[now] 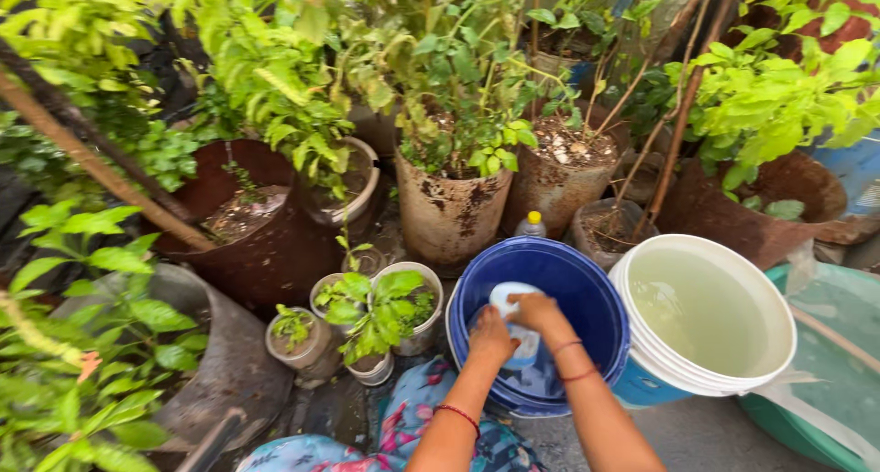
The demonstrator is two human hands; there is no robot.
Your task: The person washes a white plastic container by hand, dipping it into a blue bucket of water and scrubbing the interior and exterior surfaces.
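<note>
Two hands reach down into one blue bucket (587, 298), and both meet on a single pale container (515, 300) that sits inside it, against the near wall. The left hand (490, 336) has its grip closed round the container's lower side; the right hand (541, 314) lies over the top with its fingers curled onto it, so the grip there is closed on the container as well. The left wrist wears one red thread band (458, 417), the right wrist two (573, 360).

Buckets: two. Just beside the blue one, on its right and touching or nearly so, stands one white bucket (761, 380) filled almost to the rim with cloudy greenish water. Behind the blue bucket's far rim stands one small bottle with a yellow cap (531, 224), mostly hidden.

At the far right edge one green tub (825, 435) shows in part, with clear plastic sheeting lying over it.

To the left of the blue bucket stand three small pale pots (412, 298) crowded together, each with a leafy seedling. Behind them are larger pots: one rusty cream-coloured pot (449, 215) with a tall green plant, one wide dark brown pot (275, 243) to its left, and several more brown ones behind and to the right, how many I cannot tell through the leaves. One grey basin (229, 362) lies at the lower left, half covered by foliage.

Flowered blue cloth (412, 426) shows at the bottom, under the forearms.
</note>
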